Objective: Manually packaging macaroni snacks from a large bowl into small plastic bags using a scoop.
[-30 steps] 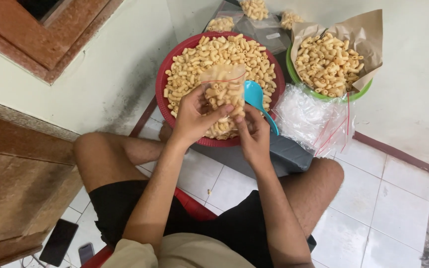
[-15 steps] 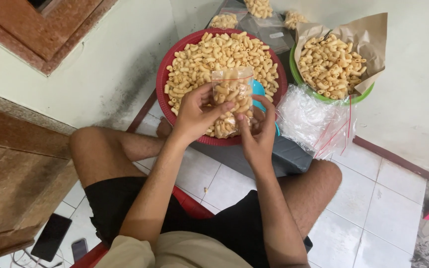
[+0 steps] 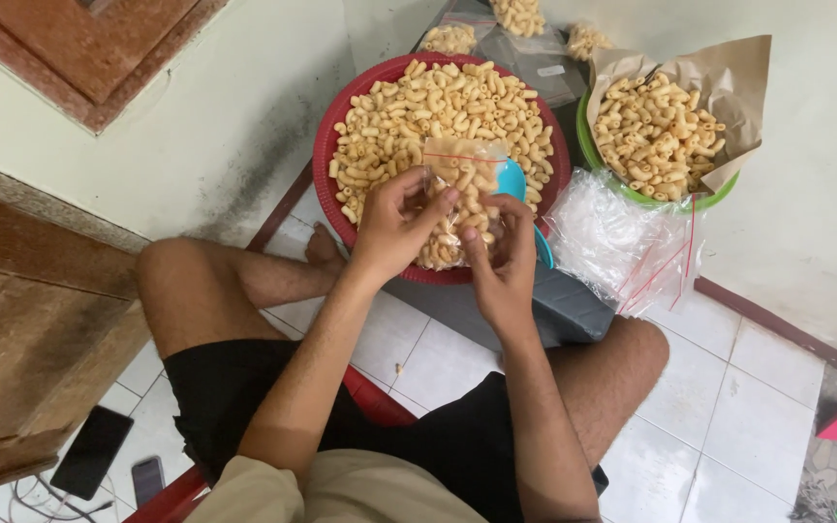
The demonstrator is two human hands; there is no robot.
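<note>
My left hand and my right hand both grip a small clear plastic bag filled with beige macaroni-shaped snacks, held upright over the near rim of a big red basin heaped with the same snacks. My fingers pinch the bag near its top, left hand on its left side, right hand on its right. A blue scoop lies in the basin just behind my right hand.
A green bowl lined with brown paper holds more snacks at the right. A pile of empty clear bags lies beside it. Filled bags sit behind the basin. Two phones lie on the floor at the lower left.
The bag has risen slightly and stands more upright between my hands; my fingers have shifted up toward its top edge.
</note>
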